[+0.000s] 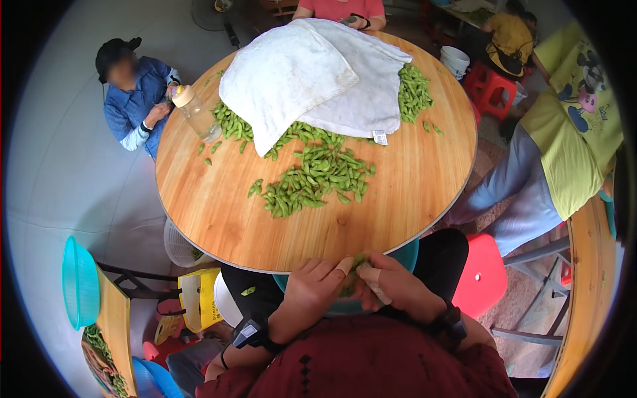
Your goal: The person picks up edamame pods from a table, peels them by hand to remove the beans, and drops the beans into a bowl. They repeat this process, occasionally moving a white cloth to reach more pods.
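My left hand (313, 284) and my right hand (398, 286) meet just below the table's near edge, fingers closed together. Between them shows a green soybean pod (359, 261), partly hidden by the fingers. Pale tape or finger covers wrap some fingertips. Under both hands a teal basin (410, 255) rests at my lap, mostly covered by my arms. A loose heap of soybean pods (318, 179) lies on the round wooden table (391, 219) in front of me. More pods stick out from beneath white cloths (285, 73).
A water bottle (198, 116) stands at the table's left. One person (142, 99) sits left, another (342, 8) opposite, and one in yellow (584, 126) stands right. A red stool (481, 270) is beside my right leg. A yellow bag (198, 298) and white basket (178, 244) sit at lower left.
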